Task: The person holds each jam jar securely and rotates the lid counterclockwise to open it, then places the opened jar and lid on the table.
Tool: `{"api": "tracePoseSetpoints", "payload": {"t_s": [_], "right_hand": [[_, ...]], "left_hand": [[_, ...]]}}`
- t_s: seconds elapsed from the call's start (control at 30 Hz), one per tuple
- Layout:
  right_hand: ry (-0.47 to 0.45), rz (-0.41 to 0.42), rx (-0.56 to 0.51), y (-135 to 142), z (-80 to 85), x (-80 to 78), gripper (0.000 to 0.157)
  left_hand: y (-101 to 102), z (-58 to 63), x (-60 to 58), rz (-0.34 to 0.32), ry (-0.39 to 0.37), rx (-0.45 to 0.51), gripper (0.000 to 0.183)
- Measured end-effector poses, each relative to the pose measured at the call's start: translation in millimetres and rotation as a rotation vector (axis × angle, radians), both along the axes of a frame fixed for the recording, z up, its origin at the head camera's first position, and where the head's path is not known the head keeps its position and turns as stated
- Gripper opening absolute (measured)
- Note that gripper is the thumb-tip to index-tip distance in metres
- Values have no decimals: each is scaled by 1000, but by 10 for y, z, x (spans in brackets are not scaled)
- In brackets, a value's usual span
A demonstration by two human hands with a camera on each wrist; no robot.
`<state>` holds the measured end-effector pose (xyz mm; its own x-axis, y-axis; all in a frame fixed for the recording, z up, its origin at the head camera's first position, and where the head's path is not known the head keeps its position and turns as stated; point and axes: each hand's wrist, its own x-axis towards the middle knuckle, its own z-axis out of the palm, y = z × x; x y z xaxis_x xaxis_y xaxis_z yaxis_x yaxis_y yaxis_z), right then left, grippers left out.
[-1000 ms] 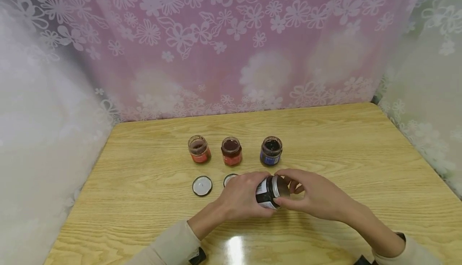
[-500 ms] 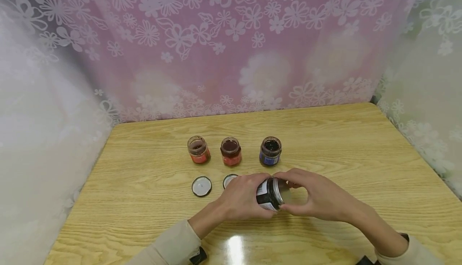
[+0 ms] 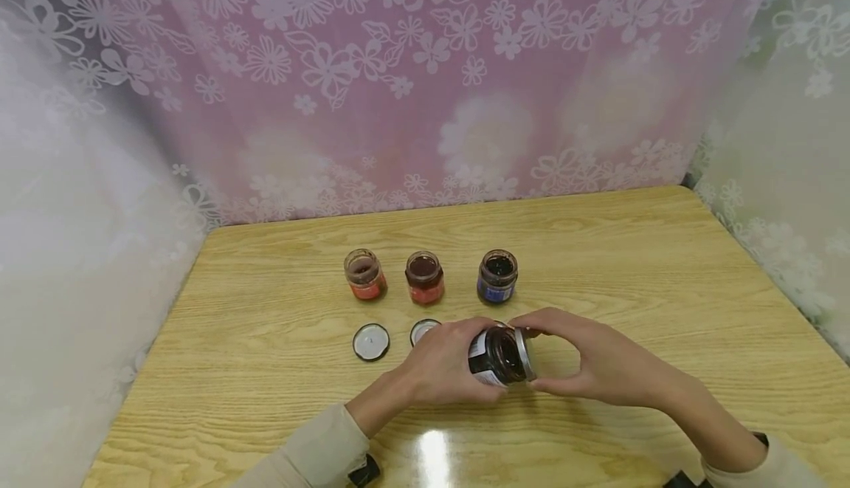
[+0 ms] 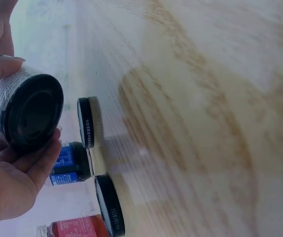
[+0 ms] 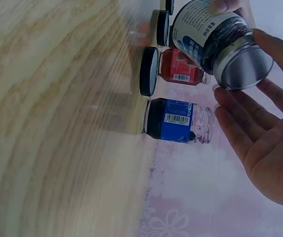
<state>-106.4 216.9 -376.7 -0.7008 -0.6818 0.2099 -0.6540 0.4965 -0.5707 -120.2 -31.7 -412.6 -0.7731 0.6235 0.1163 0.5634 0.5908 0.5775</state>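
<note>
My left hand (image 3: pixel 441 366) grips a dark jar (image 3: pixel 491 359) with a white label, tipped so its mouth faces right. Thumb and fingers of my right hand (image 3: pixel 600 359) pinch a silver lid (image 3: pixel 525 355) by its rim. In the head view the lid stands at an angle to the jar's mouth, whose dark inside shows. The left wrist view shows the jar's black base (image 4: pixel 35 113) above the table. Beyond the hands are three uncapped jars: a red-labelled one (image 3: pixel 365 277), a second red-labelled one (image 3: pixel 425 279) and a blue-labelled one (image 3: pixel 497 279).
On the wooden table (image 3: pixel 265 399), one lid (image 3: pixel 371 342) lies inner side up. Another lid (image 3: pixel 422 331) is partly behind my left hand. A third lid (image 5: pixel 149 71) shows in the right wrist view near the blue-labelled jar. A flowered curtain (image 3: pixel 425 89) hangs behind the table.
The silver lid, earlier on the jar's mouth, has come away from it to the right with my right hand. The jar's opening now shows. My left hand stays almost still.
</note>
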Motion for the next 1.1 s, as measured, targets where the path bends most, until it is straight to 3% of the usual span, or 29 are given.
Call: {"api": "tracePoseSetpoints", "payload": {"t_s": [0.23,0.47,0.7,1.1], "right_hand": [[-81,-88,-118,104,-44,9,63],[-90,-108,-222,222,-65,12,68],[-108,-178,-258,321,-50,41,73],[-104,-260,-265,514,-32,89,73]], "left_hand": [[-29,-36,-5,43,-17,44,73],[-22,-79,-22,72,-51,93,73],[35,-71,-59,83,-73,118,74],[303,-62,-112,141,-15,69,75]]}}
